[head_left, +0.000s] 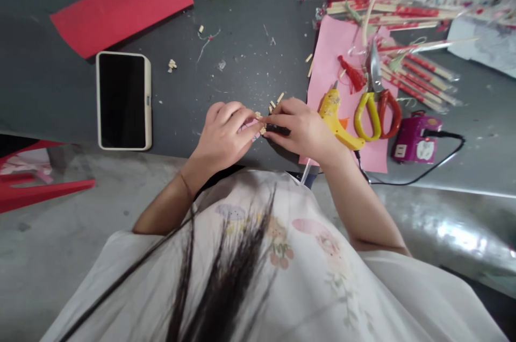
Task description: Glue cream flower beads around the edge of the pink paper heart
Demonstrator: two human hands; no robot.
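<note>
Near the table's front edge, my left hand (229,135) is closed round a small pink piece (250,128) with tiny wooden bits along its side. My right hand (300,128) meets it from the right, fingers pinched on a thin black tool (278,129) whose end touches the wooden bits (263,129). The fingertips of both hands almost touch. Short cut stick pieces (280,98) lie just beyond my right fingers. Much of the pink piece is hidden by my fingers.
A phone (123,101) and red card (124,6) lie left. To the right, pink paper (328,51) bears a yellow glue gun (332,116), pliers-like cutters (374,100) and a red tassel (352,74). Beyond are wrapped sticks (423,81) and a purple power box (417,139) with a cable.
</note>
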